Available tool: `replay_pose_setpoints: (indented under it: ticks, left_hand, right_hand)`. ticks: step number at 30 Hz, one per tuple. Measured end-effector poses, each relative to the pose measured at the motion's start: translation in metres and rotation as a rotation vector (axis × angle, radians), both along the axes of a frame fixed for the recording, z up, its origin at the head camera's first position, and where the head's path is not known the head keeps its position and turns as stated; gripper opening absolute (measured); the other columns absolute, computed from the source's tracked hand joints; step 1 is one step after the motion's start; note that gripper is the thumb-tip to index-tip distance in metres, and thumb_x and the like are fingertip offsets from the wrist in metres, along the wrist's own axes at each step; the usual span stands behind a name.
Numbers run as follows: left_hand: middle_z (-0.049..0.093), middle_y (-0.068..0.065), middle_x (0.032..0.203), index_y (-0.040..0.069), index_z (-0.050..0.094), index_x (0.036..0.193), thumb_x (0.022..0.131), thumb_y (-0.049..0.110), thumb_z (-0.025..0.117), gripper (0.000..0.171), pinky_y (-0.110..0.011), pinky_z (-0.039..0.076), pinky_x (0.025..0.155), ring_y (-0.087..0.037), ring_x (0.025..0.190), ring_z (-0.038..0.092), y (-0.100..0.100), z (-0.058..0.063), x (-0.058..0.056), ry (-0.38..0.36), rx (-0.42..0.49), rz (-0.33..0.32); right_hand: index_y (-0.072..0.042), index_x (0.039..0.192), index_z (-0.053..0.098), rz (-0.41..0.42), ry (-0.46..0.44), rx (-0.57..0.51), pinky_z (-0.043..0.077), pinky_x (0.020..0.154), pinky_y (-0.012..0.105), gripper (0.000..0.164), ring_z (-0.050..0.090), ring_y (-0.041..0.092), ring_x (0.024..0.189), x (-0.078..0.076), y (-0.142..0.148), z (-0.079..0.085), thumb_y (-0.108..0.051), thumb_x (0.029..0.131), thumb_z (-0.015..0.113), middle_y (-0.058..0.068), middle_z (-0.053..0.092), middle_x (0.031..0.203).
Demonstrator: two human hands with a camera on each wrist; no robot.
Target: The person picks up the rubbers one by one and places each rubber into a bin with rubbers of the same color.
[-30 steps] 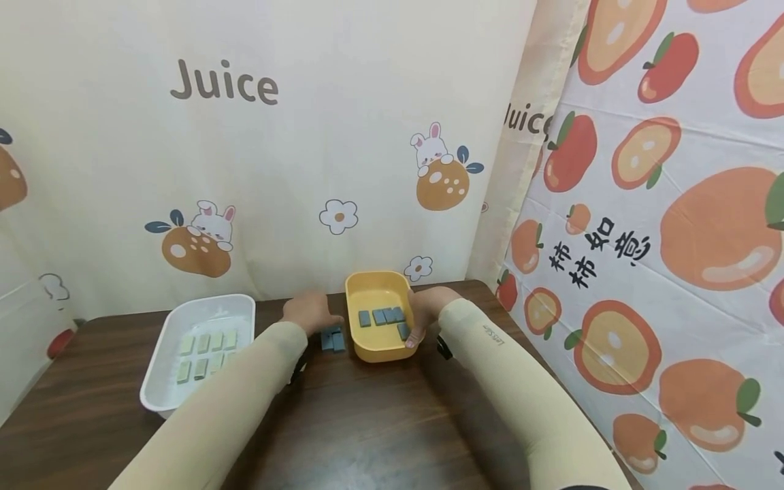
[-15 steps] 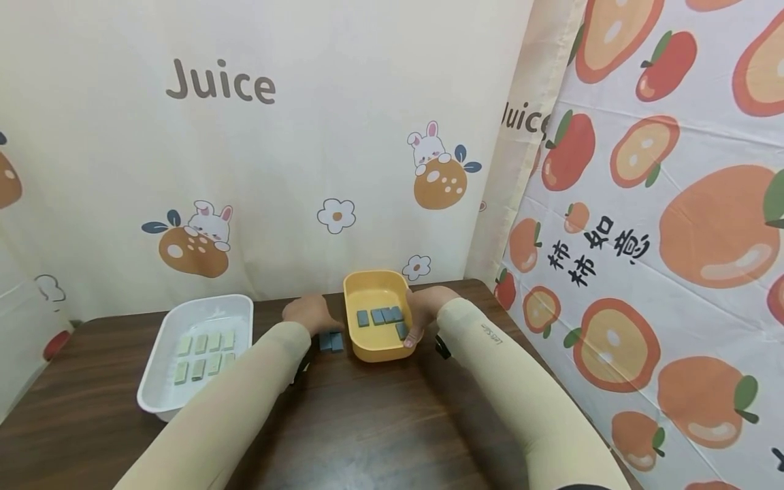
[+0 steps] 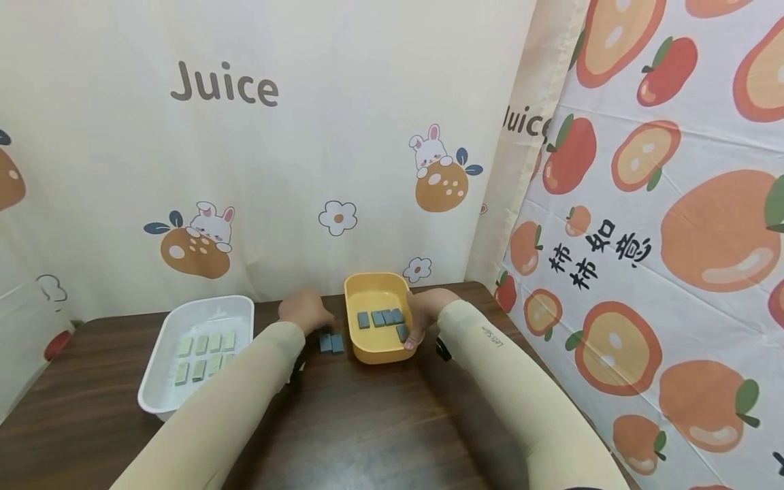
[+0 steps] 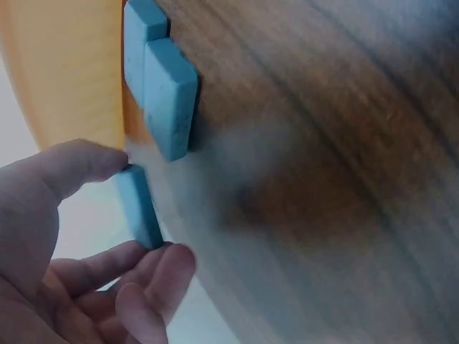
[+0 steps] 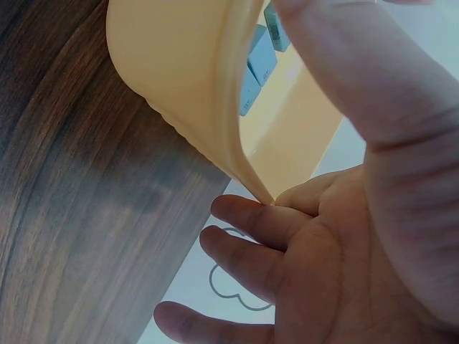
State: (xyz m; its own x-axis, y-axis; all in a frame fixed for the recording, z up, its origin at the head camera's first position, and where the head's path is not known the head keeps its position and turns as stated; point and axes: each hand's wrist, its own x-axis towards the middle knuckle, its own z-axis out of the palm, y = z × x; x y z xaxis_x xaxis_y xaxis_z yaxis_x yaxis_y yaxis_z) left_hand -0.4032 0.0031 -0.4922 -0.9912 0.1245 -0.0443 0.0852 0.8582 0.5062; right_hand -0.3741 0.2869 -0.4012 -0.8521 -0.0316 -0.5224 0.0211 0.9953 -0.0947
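My left hand [image 3: 304,309] pinches a small blue-grey rectangular block [image 4: 140,206] between thumb and fingertips, close over the table on the left of a yellow bin [image 3: 367,355]. Two like blocks [image 4: 170,97] lie side by side on the wood, near the bin's wall. In the head view this pair [image 3: 331,343] sits just in front of the left hand, which hides the pinched block there. My right hand [image 3: 427,313] grips the bin's right rim, thumb over the edge and fingers outside. Several blue-grey blocks [image 3: 378,318] lie flat on the bin's floor.
A white tray [image 3: 153,381] stands at the left with several pale green blocks [image 3: 199,345] in rows, partly covered by the left sleeve. Both containers rest on a dark wooden table [image 3: 367,422]. A printed curtain [image 3: 294,150] hangs right behind the table's back edge.
The left hand has come down by the loose blocks, picked one up and shifted slightly left, so the remaining pair shows more fully. The right hand stays on the bin's rim.
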Motion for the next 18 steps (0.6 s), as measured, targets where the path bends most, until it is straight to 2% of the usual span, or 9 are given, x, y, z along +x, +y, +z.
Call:
replay_pose_setpoints:
  ticks: [5, 11, 15, 18]
  left_hand:
    - [0.064, -0.003, 0.070, 0.015, 0.065, 0.071, 0.092, 0.038, 0.084, 0.037, -0.039, 0.052, 0.063, -0.026, 0.070, 0.061, -0.002, 0.013, -0.002, 0.112, 0.078, 0.028]
    - [0.063, -0.001, 0.071, 0.015, 0.064, 0.074, 0.096, 0.048, 0.081, 0.043, -0.036, 0.048, 0.064, -0.023, 0.071, 0.058, 0.010, 0.031, -0.001, 0.230, 0.072, -0.005]
    - [0.070, -0.002, 0.083, 0.012, 0.078, 0.090, 0.095, 0.042, 0.082, 0.031, -0.036, 0.053, 0.068, -0.022, 0.077, 0.061, 0.026, 0.039, 0.006, 0.263, 0.068, -0.056]
    - [0.073, -0.003, 0.094, 0.010, 0.084, 0.105, 0.094, 0.040, 0.084, 0.032, -0.039, 0.059, 0.078, -0.023, 0.086, 0.063, 0.041, 0.038, 0.014, 0.296, 0.040, -0.117]
  right_hand:
    - [-0.016, 0.183, 0.020, -0.019, 0.004, 0.010, 0.041, 0.135, 0.060, 0.164, 0.048, 0.032, 0.158, 0.001, 0.000, 0.002, -0.054, 0.054, 0.113, 0.009, 0.044, 0.181]
    - [-0.013, 0.177, 0.033, -0.006, 0.002, 0.014, 0.043, 0.133, 0.059, 0.153, 0.052, 0.032, 0.154, 0.002, 0.000, 0.002, -0.053, 0.054, 0.114, 0.010, 0.055, 0.173]
    - [-0.012, 0.173, 0.038, 0.033, 0.003, 0.019, 0.043, 0.133, 0.058, 0.145, 0.055, 0.031, 0.152, 0.003, -0.001, 0.003, -0.053, 0.057, 0.113, 0.009, 0.060, 0.167]
    - [-0.012, 0.171, 0.041, 0.046, -0.001, 0.016, 0.043, 0.133, 0.058, 0.141, 0.056, 0.031, 0.152, 0.003, -0.001, 0.004, -0.053, 0.058, 0.113, 0.009, 0.063, 0.164]
